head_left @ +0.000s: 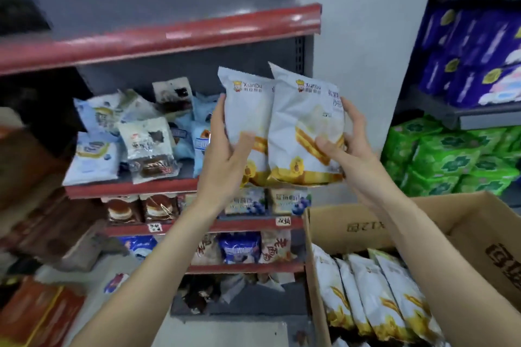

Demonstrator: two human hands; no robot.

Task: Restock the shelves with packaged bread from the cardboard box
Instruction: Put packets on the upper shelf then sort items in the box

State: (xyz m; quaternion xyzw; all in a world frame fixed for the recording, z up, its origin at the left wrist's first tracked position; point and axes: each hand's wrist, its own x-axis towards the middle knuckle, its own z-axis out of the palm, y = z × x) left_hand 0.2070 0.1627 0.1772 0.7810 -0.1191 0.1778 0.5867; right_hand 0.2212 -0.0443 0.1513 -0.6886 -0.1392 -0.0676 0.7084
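Observation:
I hold two white bread packets with yellow print upright, side by side, in front of the right end of a red-edged shelf [132,190]. My left hand [225,155] grips the left bread packet [245,110], thumb across its front. My right hand [346,146] grips the right bread packet [301,121], which overlaps the left one. At the lower right stands the open cardboard box [352,225] with several more of the same packets [375,290] standing in a row.
The shelf behind holds loose blue and white bread packs [95,149]. Lower shelves [239,224] carry cakes and more bread. The top red shelf edge [169,36] overhangs. Green packs [451,155] and purple packs [476,59] fill the rack at right. Brown boxes [36,315] lie at left.

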